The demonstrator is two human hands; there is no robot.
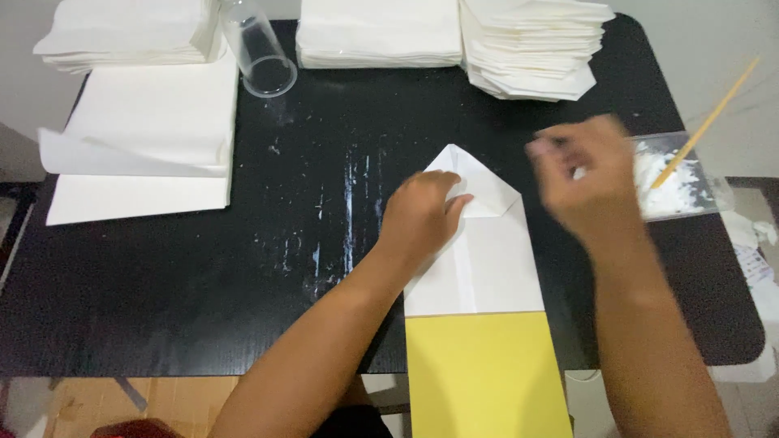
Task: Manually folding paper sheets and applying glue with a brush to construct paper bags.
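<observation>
A white paper piece (487, 259) folded to a point at its far end lies on the black table (243, 268), with a yellow sheet (483, 373) under its near end. My left hand (422, 215) presses flat on the left side of the fold, fingers resting on the folded flap. My right hand (588, 182) hovers blurred above the table to the right of the paper's point, fingers loosely curled, holding nothing I can see. It is beside a clear tray of white paste (677, 182) with a wooden stick (710, 122) leaning in it.
Stacks of white folded paper (531, 45) and flat sheets (377, 32) line the far edge. More white sheets (150, 138) lie at the left. A clear plastic cup (260, 53) lies tipped at the back. Crumpled white paper (759, 243) sits off the right edge.
</observation>
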